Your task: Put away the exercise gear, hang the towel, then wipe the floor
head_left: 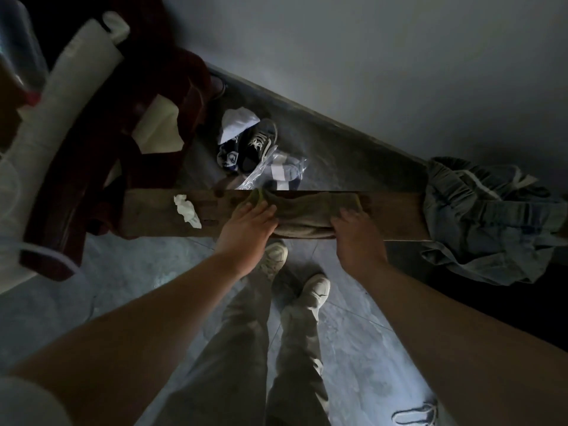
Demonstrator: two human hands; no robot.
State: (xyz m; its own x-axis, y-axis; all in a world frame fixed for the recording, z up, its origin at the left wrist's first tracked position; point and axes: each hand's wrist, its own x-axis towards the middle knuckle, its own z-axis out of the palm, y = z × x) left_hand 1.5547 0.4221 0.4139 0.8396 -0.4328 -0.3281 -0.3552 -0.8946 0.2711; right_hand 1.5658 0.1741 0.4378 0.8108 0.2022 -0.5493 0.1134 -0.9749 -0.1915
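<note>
- Towel (307, 216), olive, dim light: draped over a wooden board (153, 216) running across mid-frame; sits centre, slightly right.
- Left hand (249, 224): lies on the towel's left end, fingers fairly straight, pressing, not clasping.
- Right hand (358, 238): on the towel's right end, fingers bent over the cloth; cannot tell whether they pinch it.
- Crumpled tissue (187, 210) on the board, left of the towel, apart from it.
- Jeans (479, 216) heaped over the board's right end.
- Beyond the board, on the floor (353, 348): dark sneaker (258, 146), clear plastic bag (276, 170) beside it.
- Dark red chair (92, 167), left of frame.
- Person's pale sneakers (313, 290) below the board, centre.
</note>
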